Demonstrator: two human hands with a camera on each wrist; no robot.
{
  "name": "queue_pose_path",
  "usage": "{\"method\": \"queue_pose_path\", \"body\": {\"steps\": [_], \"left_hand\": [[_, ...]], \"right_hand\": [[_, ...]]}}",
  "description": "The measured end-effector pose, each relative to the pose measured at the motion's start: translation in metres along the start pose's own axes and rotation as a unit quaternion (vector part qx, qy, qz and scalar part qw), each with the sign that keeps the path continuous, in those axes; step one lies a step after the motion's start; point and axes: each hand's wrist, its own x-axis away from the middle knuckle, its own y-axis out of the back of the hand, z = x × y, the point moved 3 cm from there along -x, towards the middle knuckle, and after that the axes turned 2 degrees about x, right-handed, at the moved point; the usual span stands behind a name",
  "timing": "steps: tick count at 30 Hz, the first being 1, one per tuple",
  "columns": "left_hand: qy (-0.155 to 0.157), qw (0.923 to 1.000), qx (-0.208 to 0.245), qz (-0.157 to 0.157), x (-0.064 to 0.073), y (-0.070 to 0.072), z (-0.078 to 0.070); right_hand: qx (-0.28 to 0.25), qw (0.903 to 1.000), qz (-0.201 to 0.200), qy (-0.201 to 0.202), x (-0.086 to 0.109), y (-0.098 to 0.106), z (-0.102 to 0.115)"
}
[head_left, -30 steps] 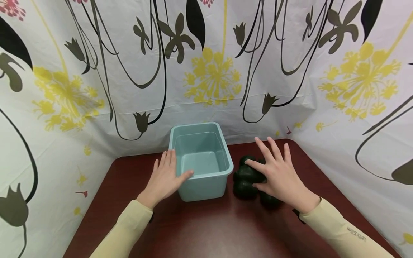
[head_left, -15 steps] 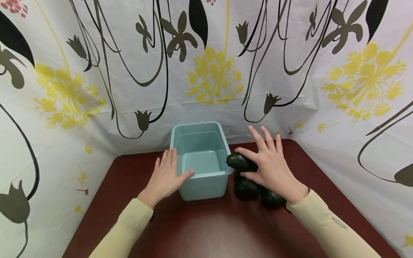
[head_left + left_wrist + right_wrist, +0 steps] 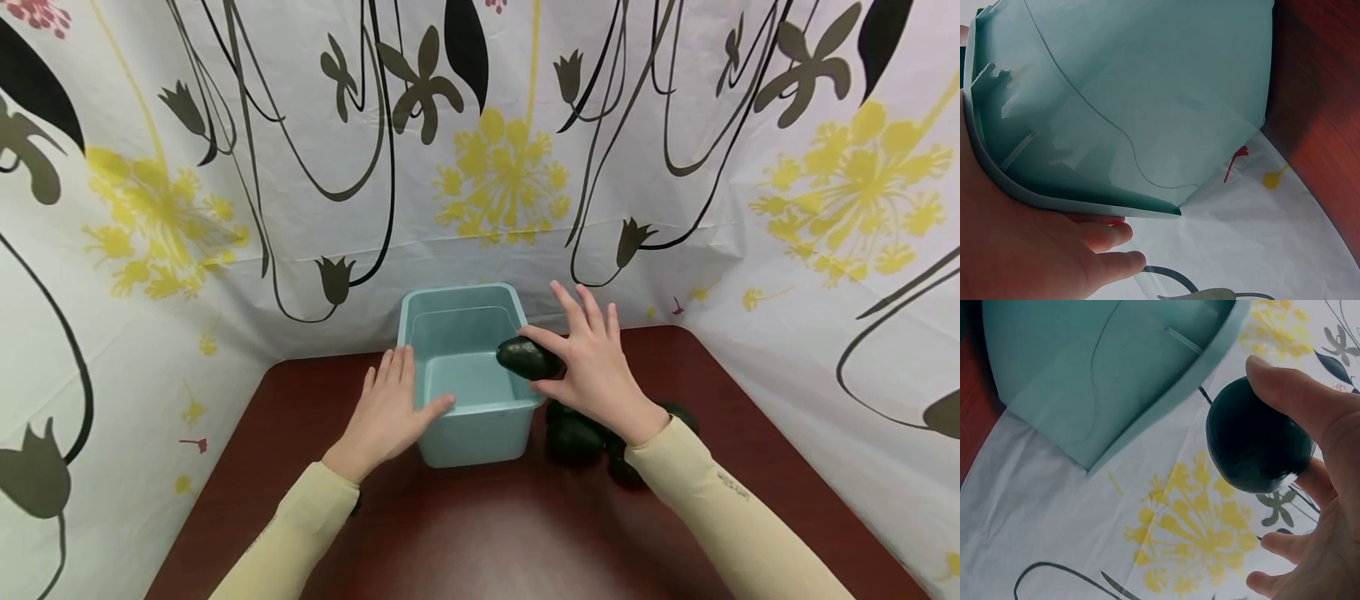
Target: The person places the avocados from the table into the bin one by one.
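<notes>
A dark green avocado (image 3: 525, 358) is pinched between the thumb and index finger of my right hand (image 3: 596, 371), whose other fingers spread away from it. In the head view it overlaps the right rim of a light blue plastic bin (image 3: 476, 437). The right wrist view shows the avocado's rounded end (image 3: 1257, 437) beside the bin's outer edge. My left hand (image 3: 382, 417) rests at the bin's front left corner, fingers straight along the side and thumb over the front rim. Several more avocados (image 3: 573, 437) lie right of the bin, partly hidden under my right hand and sleeve.
The bin stands on a dark red-brown table (image 3: 465, 533), close to its back edge. White cloth (image 3: 465, 200) with printed flowers and stems hangs behind the table and along both sides.
My right hand has lifted an avocado from the group and carried it left to the bin's right rim. The left hand has stayed at the bin's corner.
</notes>
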Motion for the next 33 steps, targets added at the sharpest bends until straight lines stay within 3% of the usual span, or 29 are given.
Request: {"method": "queue_pose_path", "body": {"steps": [20, 33], "left_hand": [[0.0, 1.0, -0.007, -0.002, 0.001, -0.002, -0.001], [0.003, 1.0, -0.008, -0.003, 0.0, -0.001, 0.0]], "right_hand": [[-0.038, 0.9939, 0.098, -0.034, -0.021, -0.045, 0.001], [-0.085, 0.9758, 0.2, -0.028, -0.024, -0.062, -0.002]]}}
